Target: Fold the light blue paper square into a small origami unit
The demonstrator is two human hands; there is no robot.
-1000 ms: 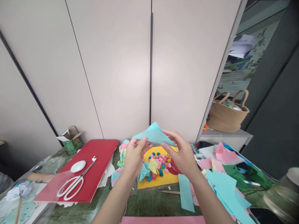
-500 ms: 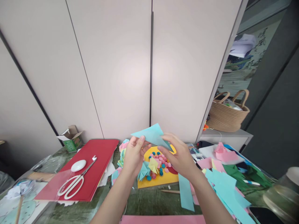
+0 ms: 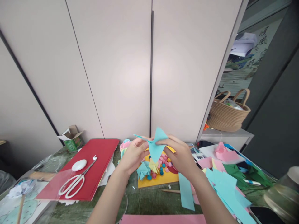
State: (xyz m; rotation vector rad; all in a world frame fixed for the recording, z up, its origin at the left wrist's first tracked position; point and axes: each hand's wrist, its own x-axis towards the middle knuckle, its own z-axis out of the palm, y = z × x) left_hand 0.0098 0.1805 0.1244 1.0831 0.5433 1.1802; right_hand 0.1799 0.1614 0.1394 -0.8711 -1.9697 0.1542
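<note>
A light-blue sheet of paper [image 3: 158, 148], creased and partly opened into flaps, is held up between both hands above the table. My left hand [image 3: 136, 152] pinches its left side with thumb and fingers. On the right edge, my right hand [image 3: 178, 152] grips the paper, its fingers bent round a flap. Beneath them lies a yellow sheet [image 3: 161, 181] bearing pink and blue small balls [image 3: 163, 161], a folded yellow paper piece [image 3: 153, 165] and a folded light-blue paper piece [image 3: 143, 170].
At left, white-handled scissors [image 3: 76, 183] and a white oval object [image 3: 79, 165] rest on a red sheet [image 3: 100, 152]. Blue paper pieces [image 3: 226, 186], a glass jar [image 3: 283, 189] and a dark phone-like object [image 3: 265, 215] lie right. A pink sheet [image 3: 163, 219] is at the front edge.
The blue paper has gone from a flat triangle to a form with flaps spread apart. My right hand has shifted its grip onto a flap; my left hand stays on the left side.
</note>
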